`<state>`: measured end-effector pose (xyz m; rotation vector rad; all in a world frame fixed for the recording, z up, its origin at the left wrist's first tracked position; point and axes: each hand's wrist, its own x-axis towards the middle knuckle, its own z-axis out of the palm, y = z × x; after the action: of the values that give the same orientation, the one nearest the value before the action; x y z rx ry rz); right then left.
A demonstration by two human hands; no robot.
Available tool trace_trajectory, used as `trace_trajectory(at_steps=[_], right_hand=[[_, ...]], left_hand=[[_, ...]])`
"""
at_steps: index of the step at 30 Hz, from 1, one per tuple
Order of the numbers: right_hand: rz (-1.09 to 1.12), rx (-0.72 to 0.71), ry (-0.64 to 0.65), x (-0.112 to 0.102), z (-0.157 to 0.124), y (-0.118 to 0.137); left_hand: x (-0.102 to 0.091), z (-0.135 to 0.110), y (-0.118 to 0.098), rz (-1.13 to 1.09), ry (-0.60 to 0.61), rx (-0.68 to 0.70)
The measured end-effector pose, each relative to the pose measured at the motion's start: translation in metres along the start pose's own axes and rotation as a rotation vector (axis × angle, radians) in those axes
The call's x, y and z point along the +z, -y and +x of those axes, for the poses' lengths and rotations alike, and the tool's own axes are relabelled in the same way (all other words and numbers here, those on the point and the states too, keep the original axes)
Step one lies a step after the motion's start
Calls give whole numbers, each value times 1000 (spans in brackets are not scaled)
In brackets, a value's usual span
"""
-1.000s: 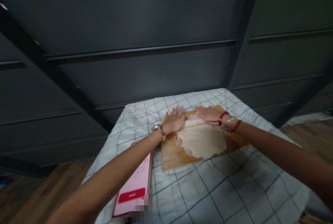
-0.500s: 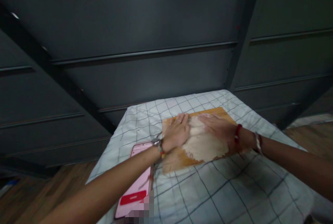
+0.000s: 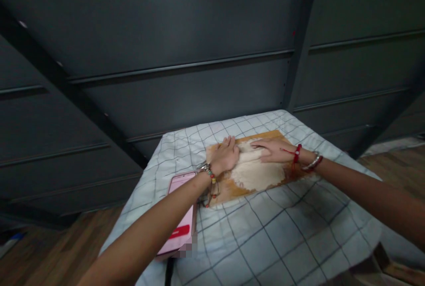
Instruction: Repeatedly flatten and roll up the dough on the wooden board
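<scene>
So I'm watching a pair of hands working a pale sheet of dough (image 3: pixel 259 176) that sits on the middle of a wooden board (image 3: pixel 230 191). Compared with half a second ago, the right hand (image 3: pixel 274 149) is the big change: it was a flattish blur over the board's right half, and now it's sharper, arched, shifted toward the board's far edge, thumb showing. The left hand (image 3: pixel 226 157) is pretty much where it was, over the board's left end.

Left fingers are stretched out flat, palm down, not closed on anything. Right fingers are loosely bent, thumb spread away from them, definitely not clenched.

The dough's near edge is ragged and points back at the person. A pale ridge (image 3: pixel 249 156) crosses it between the hands, long axis roughly along the board's long side, right end a touch farther away. Rolled dough or a floury pin? Can't tell.

Left of the board and nearer, a phone (image 3: pixel 187 215) lies screen up, long side running away from the person. Checked cloth (image 3: pixel 245 233) shows all around the board.
</scene>
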<state>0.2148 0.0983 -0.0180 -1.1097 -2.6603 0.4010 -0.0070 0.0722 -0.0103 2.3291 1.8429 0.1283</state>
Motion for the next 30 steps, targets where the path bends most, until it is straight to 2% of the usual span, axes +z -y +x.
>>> trace_trajectory(at_steps=[3, 6, 9, 13, 17, 23, 30], right_hand=[[34, -104, -2, -5, 0, -5], [26, -116, -22, -9, -2, -1], [-29, -101, -88, -10, 0, 8], [-110, -196, -121, -7, 3, 16], [-132, -251, -160, -3, 5, 12], [-86, -173, -184, -6, 11, 10], [-202, -54, -81, -12, 26, 9]], left_hand=[[-1, 9, 3, -13, 20, 18], [-1, 12, 5, 8, 38, 47], [1, 14, 6, 37, -2, 57], [7, 16, 8, 104, -64, 61], [10, 18, 11, 112, -90, 47], [7, 19, 9, 86, -88, 28], [6, 18, 6, 27, -78, -15]])
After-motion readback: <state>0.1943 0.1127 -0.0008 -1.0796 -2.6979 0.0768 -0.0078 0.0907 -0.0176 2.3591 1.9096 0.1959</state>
